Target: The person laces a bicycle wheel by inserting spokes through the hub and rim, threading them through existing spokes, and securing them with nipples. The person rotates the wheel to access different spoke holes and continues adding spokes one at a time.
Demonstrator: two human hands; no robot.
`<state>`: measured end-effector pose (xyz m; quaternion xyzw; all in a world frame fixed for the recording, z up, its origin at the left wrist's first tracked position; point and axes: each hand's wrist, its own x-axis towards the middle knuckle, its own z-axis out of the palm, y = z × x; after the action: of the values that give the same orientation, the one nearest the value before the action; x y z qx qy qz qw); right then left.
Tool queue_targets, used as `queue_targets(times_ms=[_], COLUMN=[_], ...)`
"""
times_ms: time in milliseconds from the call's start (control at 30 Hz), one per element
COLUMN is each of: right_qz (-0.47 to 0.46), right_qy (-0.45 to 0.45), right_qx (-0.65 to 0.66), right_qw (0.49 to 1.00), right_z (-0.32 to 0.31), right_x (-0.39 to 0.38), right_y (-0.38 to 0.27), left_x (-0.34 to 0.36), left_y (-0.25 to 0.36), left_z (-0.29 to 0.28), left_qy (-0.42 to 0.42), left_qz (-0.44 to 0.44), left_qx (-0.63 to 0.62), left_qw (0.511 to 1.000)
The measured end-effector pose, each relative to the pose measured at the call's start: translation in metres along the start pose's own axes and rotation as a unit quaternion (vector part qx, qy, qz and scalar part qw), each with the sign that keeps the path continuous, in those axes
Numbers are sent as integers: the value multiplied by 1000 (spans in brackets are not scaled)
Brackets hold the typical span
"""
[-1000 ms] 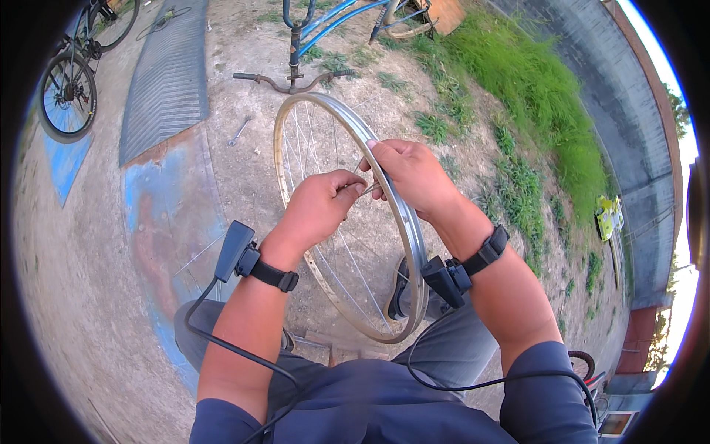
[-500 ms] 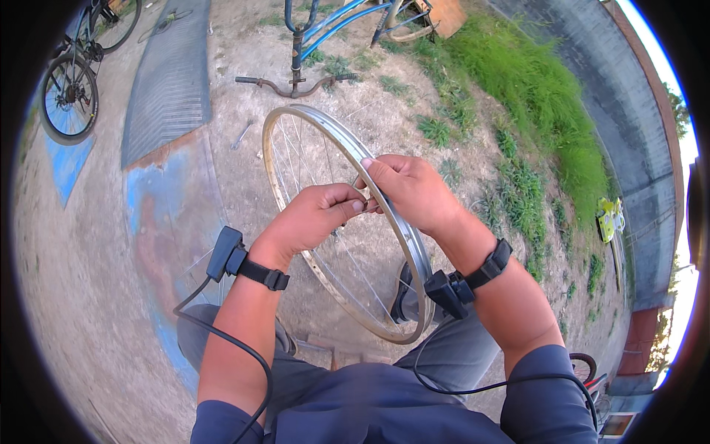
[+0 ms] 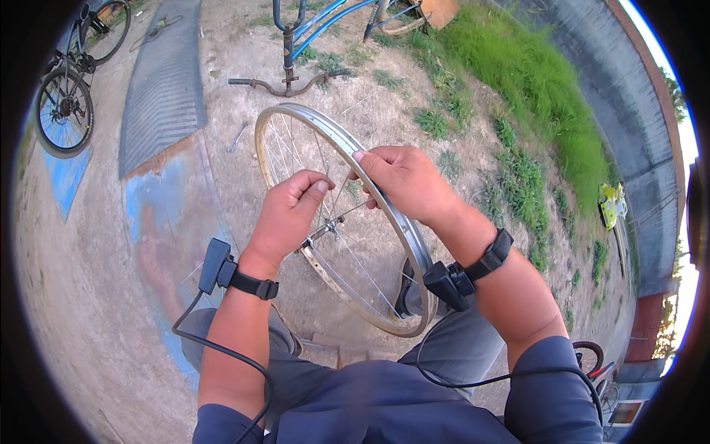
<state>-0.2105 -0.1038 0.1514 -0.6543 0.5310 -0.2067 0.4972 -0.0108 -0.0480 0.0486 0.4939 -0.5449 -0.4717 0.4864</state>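
Observation:
A bare metal bicycle wheel (image 3: 405, 225) with thin spokes and a hub (image 3: 331, 225) stands tilted between my legs. My right hand (image 3: 399, 185) grips its rim at the upper right, thumb on the outer side and fingertips curled behind it. My left hand (image 3: 290, 209) is pinched among the spokes left of my right hand, above the hub; what is between thumb and forefinger is too small to make out. Both wrists wear black straps with cabled devices.
A blue bicycle frame (image 3: 309, 42) with rusty handlebars, a wrench (image 3: 237, 139), a parked bicycle (image 3: 65, 111), a ribbed sheet (image 3: 161, 111), a painted board (image 3: 166, 200), grass (image 3: 540, 96) and a concrete wall (image 3: 640, 207) surround me on the dirt ground.
My left hand has drawn leftward, away from my right hand, uncovering the hub. The wheel's top has shifted left, with my right hand still on the rim.

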Motion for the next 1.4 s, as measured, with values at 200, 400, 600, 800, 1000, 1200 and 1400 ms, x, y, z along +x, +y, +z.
queue_targets(times_ms=[200, 400, 600, 800, 1000, 1200, 1400], right_qz=[-11, -59, -106, -164, -177, -190, -170], right_qy=[-22, -36, -69, -52, -68, -63, -65], right_qx=[-15, -87, -152, -137, -146, -131, -110], right_qw=[1000, 994, 980, 976, 971, 971, 977], right_z=[2, 10, 5, 9, 5, 9, 10], right_x=[-13, -18, -28, -38, -40, -40, -39], right_y=[-3, -3, -9, -7, -6, -2, -2], left_x=[2, -5, -20, -31, -32, -33, -32], left_y=[-8, -10, -4, 5, 6, 5, 5], left_z=[-14, -21, -18, -23, -25, -26, -27], left_qy=[35, 46, 38, 6, -11, -14, -13], left_qz=[-12, -9, 18, 28, 37, 32, 32], left_qx=[-18, -12, -20, 25, 29, 22, 31], left_qw=[999, 999, 999, 999, 999, 999, 999])
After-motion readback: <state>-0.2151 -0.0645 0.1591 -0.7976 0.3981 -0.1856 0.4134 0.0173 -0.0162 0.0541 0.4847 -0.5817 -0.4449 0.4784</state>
